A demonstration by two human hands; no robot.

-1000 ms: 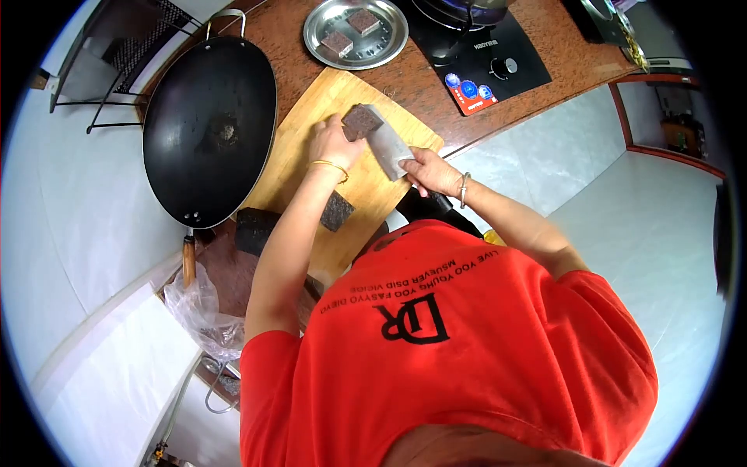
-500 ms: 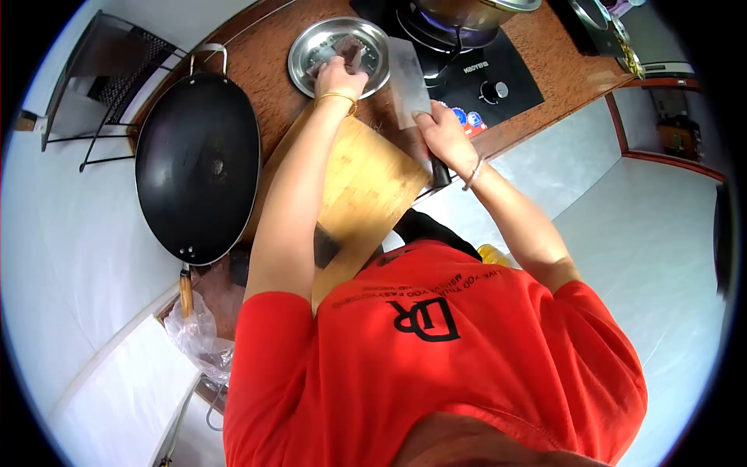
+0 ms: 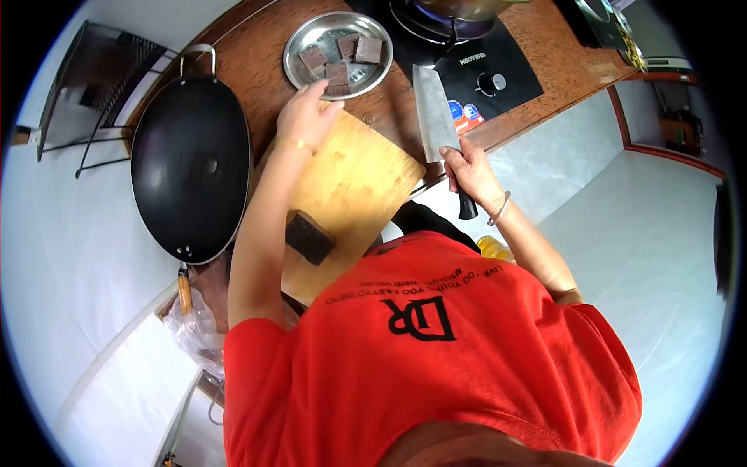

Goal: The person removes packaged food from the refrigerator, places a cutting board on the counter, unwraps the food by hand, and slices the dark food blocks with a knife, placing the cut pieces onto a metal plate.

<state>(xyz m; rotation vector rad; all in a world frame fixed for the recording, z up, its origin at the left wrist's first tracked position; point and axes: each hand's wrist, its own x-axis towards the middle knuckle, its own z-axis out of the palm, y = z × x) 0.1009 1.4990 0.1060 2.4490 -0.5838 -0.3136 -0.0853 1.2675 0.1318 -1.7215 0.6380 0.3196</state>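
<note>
My right hand [image 3: 471,173] grips the black handle of a kitchen cleaver [image 3: 436,113], its broad blade pointing up beside the cooker. My left hand [image 3: 303,118] is empty, fingers apart, at the near rim of a round steel plate [image 3: 294,71]. Several dark brown square pieces lie on the plate; one brown piece [image 3: 337,75] sits closest to my fingertips. Under my left arm is a wooden cutting board [image 3: 366,171], turned at an angle. A larger dark brown block [image 3: 310,237] rests on its near left part.
A black wok [image 3: 191,171] leans against the wall at the left. At the back, a pot [image 3: 459,9] stands on a black cooker [image 3: 506,66] with a knob. A plastic bag [image 3: 194,331] lies at the lower left, and a wire rack [image 3: 97,101] stands behind the wok.
My left hand has let go of a brown piece on the plate and drawn back toward the board. My right hand has moved the cleaver slightly nearer and to the right.
</note>
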